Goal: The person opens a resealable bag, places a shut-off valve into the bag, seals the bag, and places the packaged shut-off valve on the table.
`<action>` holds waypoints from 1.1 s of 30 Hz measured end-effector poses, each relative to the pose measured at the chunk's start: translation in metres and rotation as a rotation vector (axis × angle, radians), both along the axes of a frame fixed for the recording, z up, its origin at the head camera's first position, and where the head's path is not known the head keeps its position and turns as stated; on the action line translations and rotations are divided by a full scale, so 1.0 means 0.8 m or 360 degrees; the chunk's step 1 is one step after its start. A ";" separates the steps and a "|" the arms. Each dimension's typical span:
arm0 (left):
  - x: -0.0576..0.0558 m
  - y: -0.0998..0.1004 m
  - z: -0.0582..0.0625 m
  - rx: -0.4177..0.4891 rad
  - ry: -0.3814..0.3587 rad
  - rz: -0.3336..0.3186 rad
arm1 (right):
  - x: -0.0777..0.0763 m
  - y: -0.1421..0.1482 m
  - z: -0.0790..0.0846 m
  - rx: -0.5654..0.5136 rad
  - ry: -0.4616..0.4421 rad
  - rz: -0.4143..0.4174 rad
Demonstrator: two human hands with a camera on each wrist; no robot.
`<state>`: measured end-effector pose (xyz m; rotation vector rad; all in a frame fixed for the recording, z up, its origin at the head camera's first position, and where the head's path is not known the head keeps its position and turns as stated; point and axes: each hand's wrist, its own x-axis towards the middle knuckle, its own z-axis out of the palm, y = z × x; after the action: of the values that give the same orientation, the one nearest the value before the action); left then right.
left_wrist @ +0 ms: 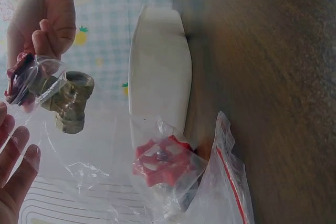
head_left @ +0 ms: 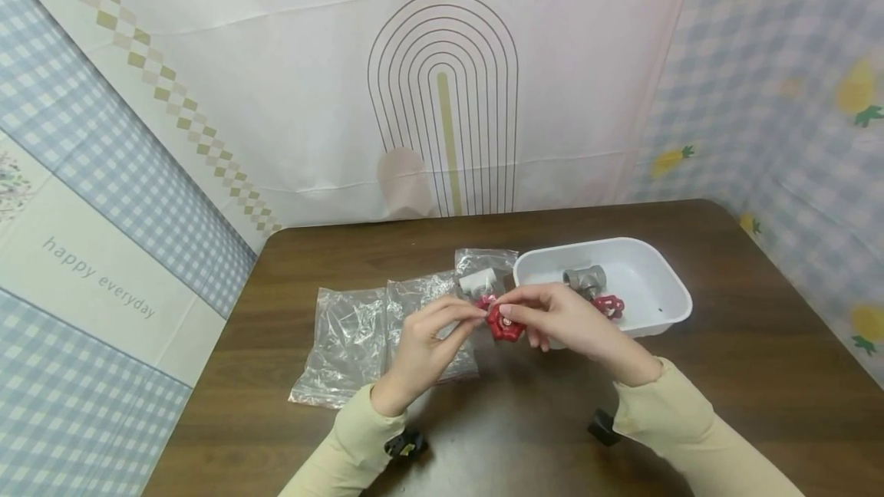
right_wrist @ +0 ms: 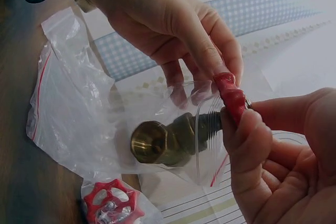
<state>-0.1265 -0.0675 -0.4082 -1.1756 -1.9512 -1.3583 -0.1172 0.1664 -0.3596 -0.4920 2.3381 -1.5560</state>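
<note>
A brass valve [left_wrist: 73, 100] with a red handwheel [head_left: 506, 324] is held up between both hands, above the table. My right hand [head_left: 562, 320] pinches the handwheel between thumb and fingers. My left hand [head_left: 428, 340] meets it from the other side, thumb and index finger pinching the rim of a clear zip bag [right_wrist: 202, 145] by the wheel. In the right wrist view, the valve body lies inside the bag, while the wheel stands out past the zip strip. Just behind the hands, another bagged valve [right_wrist: 111, 203] with a red wheel rests on the table.
A white basin [head_left: 663, 282] at the right holds a grey metal valve [head_left: 587, 278] and a red handwheel [head_left: 609, 306]. Flat clear bags [head_left: 345, 336] lie on the left of the brown table [head_left: 242, 420]. Patterned cloths [head_left: 311, 83] hang around the table.
</note>
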 end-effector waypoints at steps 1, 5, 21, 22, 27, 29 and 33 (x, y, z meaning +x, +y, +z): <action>0.000 0.000 -0.001 0.0001 -0.0007 0.0004 | 0.000 0.000 -0.001 0.0008 0.0004 0.0016; -0.001 0.000 -0.003 -0.0003 -0.0010 0.0001 | -0.001 0.000 -0.002 0.0001 -0.0052 0.0029; -0.005 0.003 -0.003 0.0027 -0.0058 -0.0023 | -0.003 -0.006 -0.011 -0.0330 -0.0123 -0.0335; -0.005 0.004 -0.003 0.0029 -0.0058 -0.0006 | -0.003 -0.007 -0.011 -0.0343 -0.0127 -0.0363; -0.003 0.008 -0.004 0.0070 -0.0101 0.0073 | -0.003 -0.008 -0.010 -0.0324 -0.0130 -0.0418; -0.002 0.008 -0.005 0.0090 -0.0135 0.0086 | -0.004 -0.007 -0.010 -0.0264 -0.0127 -0.0394; -0.002 0.009 -0.007 0.0099 -0.0199 0.0101 | -0.002 -0.005 -0.008 -0.0105 -0.0156 -0.0296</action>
<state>-0.1281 -0.0605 -0.4135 -1.0136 -1.9986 -1.4801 -0.1191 0.1624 -0.3658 -0.2116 2.3204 -1.7027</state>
